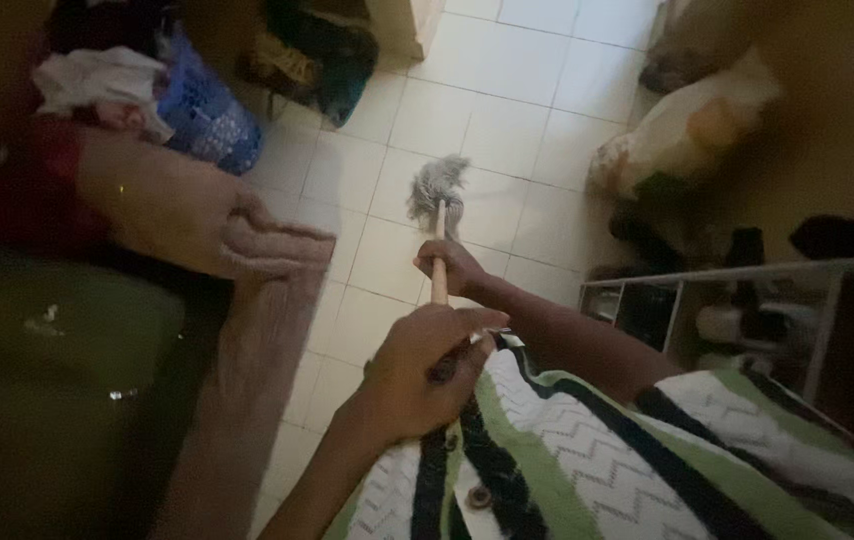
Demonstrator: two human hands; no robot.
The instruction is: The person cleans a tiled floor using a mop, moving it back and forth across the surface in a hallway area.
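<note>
A mop handle (439, 280) is gripped by both hands: right hand (450, 265) closed lower, left hand (417, 372) closed above. The grey mop head (437, 186) rests on the tiled floor (507, 120). Mopping appears underway; steady downward pressure is judged necessary.

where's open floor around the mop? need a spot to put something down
Bare tile beyond the mop head, toward the top wall, and between the mop and the brown towel. Crowded: blue basket top left, white bag and shoe rack at right.

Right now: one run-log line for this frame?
left hand: gripping mop handle upper end | right hand: gripping handle lower down | mop head: on tiled floor | towel: draped at left
</note>
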